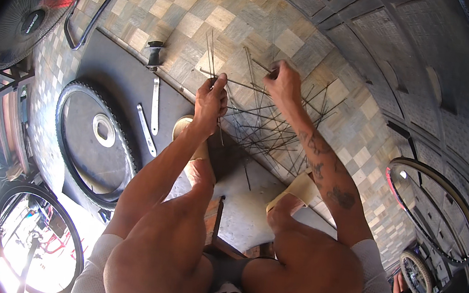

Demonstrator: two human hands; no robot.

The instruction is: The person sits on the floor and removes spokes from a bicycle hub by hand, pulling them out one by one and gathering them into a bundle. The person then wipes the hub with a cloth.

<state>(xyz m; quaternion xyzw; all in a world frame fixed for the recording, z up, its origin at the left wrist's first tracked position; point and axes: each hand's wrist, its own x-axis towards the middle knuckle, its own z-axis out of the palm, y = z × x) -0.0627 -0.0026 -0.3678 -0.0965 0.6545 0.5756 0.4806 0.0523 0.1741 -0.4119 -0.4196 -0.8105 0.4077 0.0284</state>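
Observation:
My left hand (210, 103) is closed around a few thin metal spokes (210, 52), which stick up above the fingers. To its right, my right hand (284, 87) is raised with finger and thumb pinched. A thin spoke (260, 65) juts out leftward from that pinch; the fingertips are slightly blurred. Beneath both hands a loose heap of spokes (265, 128) lies crisscrossed over the tiled floor and the edge of a grey mat (176, 103). Left of my left hand stands a black wheel hub (153, 55), with two silver wrenches (156, 107) near it on the mat.
A bicycle tyre (65, 123) lies on the mat at left, with a pale ring (97, 128) inside it. Beyond stand a fan (14, 37) and a black tubular frame (96, 20). A wheel rim (395, 180) leans at right, near dark panelled doors (393, 54). My sandalled feet flank the heap.

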